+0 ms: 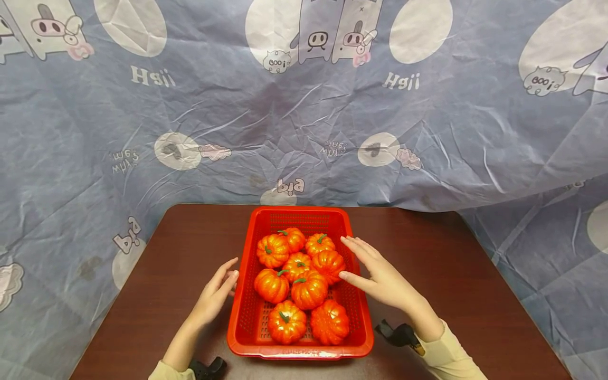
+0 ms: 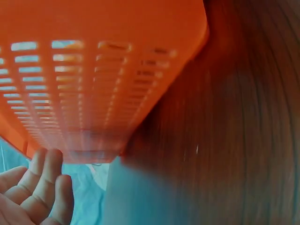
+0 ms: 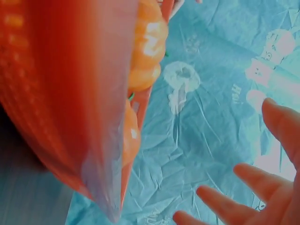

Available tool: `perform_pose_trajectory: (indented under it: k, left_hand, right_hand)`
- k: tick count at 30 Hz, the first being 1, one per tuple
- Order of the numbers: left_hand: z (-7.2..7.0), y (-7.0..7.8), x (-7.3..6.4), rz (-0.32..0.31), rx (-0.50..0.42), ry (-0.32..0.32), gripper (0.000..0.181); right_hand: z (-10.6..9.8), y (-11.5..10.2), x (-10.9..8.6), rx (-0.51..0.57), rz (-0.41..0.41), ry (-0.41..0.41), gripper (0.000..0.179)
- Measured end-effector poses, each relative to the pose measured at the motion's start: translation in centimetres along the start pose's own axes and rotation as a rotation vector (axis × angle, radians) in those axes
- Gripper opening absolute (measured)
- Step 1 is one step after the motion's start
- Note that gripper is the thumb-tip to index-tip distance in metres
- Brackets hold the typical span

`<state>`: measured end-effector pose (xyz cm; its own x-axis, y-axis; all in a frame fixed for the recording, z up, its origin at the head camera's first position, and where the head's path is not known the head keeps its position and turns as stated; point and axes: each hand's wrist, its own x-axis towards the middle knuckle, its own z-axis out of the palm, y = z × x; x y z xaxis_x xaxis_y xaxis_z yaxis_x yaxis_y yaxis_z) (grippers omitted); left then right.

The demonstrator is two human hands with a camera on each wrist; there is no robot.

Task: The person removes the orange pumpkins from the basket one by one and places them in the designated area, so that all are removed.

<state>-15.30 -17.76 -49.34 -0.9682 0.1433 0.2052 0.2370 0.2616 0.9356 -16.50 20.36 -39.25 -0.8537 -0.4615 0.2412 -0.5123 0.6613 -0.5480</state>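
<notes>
A red plastic basket (image 1: 300, 352) with slotted sides holds several small orange pumpkins (image 1: 310, 290), most with green stems showing. The pumpkin (image 1: 330, 323) at the near right shows no stem. Beside the basket's left rim is my left hand (image 1: 214, 295), its fingers loosely extended. In the left wrist view those fingers (image 2: 49, 180) appear close to the basket's slotted wall (image 2: 108, 21). My right hand (image 1: 380, 274) is held at the right rim, thumb and fingers spread apart, fingertips reaching over the edge. The right wrist view shows nothing between its spread fingers (image 3: 262, 183).
The basket stands on a dark brown wooden table (image 1: 427, 253). A blue-grey cloth (image 1: 304, 116) with cartoon prints hangs behind the table and down its sides. Black straps (image 1: 396, 333) are worn at both wrists, below the pale sleeves.
</notes>
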Motion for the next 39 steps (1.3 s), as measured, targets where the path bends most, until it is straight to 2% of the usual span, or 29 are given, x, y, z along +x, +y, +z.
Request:
perform_pose_trajectory:
  k: [5,8,12,15,20,24,27,31,35,39]
  left_hand:
    - [0.8,0.1,-0.3,-0.024,-0.157,0.008,0.041]
    - [1.1,0.2,-0.4,-0.036,-0.231,0.017,0.041]
    - [1.4,0.2,-0.6,-0.055,-0.289,0.031,0.041]
    - [1.7,0.0,-0.8,-0.056,-0.331,0.034,0.042]
    - [2.0,-0.9,-1.2,-0.024,-0.416,0.037,0.042]
    - [2.2,-1.6,-1.4,-0.004,-0.469,0.043,0.042]
    - [2.5,-1.4,-1.5,-0.047,-0.520,0.061,0.043]
    - [2.8,-0.7,-1.8,-0.109,-0.632,0.074,0.046]
    - [3.2,-0.3,-2.0,-0.116,-0.724,0.090,0.047]
    - [3.5,-0.1,-2.2,-0.116,-0.745,0.124,0.047]
  right_hand:
    - [0.2,-0.3,0.4,0.067,-0.020,-0.064,0.068]
    - [0.2,-0.5,0.7,0.079,-0.024,-0.131,0.067]
    - [0.2,-0.8,1.2,0.075,-0.049,-0.229,0.068]
    - [0.2,-1.0,1.7,0.097,-0.075,-0.267,0.066]
    - [0.8,-1.1,2.5,0.174,-0.087,-0.312,0.062]
    - [1.6,-0.9,3.0,0.204,-0.057,-0.342,0.064]
    - [2.1,-0.8,3.3,0.242,-0.024,-0.360,0.065]
    - [2.7,-0.6,3.5,0.313,0.003,-0.387,0.066]
    - [3.2,-0.4,3.7,0.329,0.007,-0.396,0.067]
    - [3.7,-0.2,3.7,0.288,0.001,-0.379,0.067]
